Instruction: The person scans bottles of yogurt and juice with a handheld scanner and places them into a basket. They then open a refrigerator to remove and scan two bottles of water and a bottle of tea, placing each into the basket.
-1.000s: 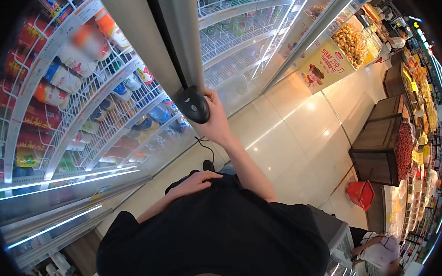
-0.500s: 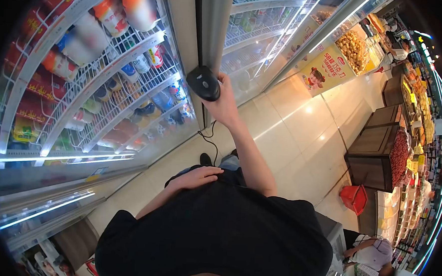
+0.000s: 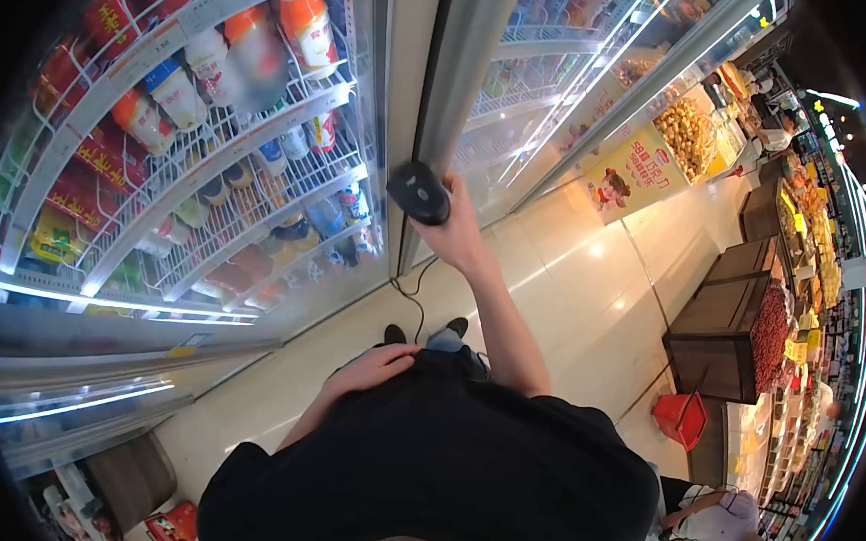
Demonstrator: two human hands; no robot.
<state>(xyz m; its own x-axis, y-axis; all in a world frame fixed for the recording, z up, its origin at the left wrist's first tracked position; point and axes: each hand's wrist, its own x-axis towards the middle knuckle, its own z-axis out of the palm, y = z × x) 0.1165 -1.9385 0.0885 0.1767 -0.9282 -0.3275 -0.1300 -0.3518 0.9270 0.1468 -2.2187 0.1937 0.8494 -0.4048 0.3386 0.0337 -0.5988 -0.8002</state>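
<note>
My right hand (image 3: 457, 235) grips a black handheld barcode scanner (image 3: 419, 193), its rounded head pointing up and left beside the frame of a glass-door fridge (image 3: 443, 85). A black cord (image 3: 410, 291) hangs below the hand. My left hand (image 3: 377, 366) lies flat over the front of my black shirt (image 3: 424, 446), fingers stretched out and holding nothing. To the left of the scanner, behind the glass, bottles with orange caps (image 3: 308, 34) stand on white wire shelves (image 3: 309, 112).
Red packs (image 3: 109, 13) fill the fridge's left side. On the right are a yellow display box (image 3: 644, 174), brown bins (image 3: 719, 330) and a red basket (image 3: 680, 419) on the tiled floor (image 3: 549, 306). Another person (image 3: 719, 521) is at lower right.
In the picture, my right hand and the scanner sit slightly lower and further right. The whole view has shifted a little too. My left hand still rests on my shirt.
</note>
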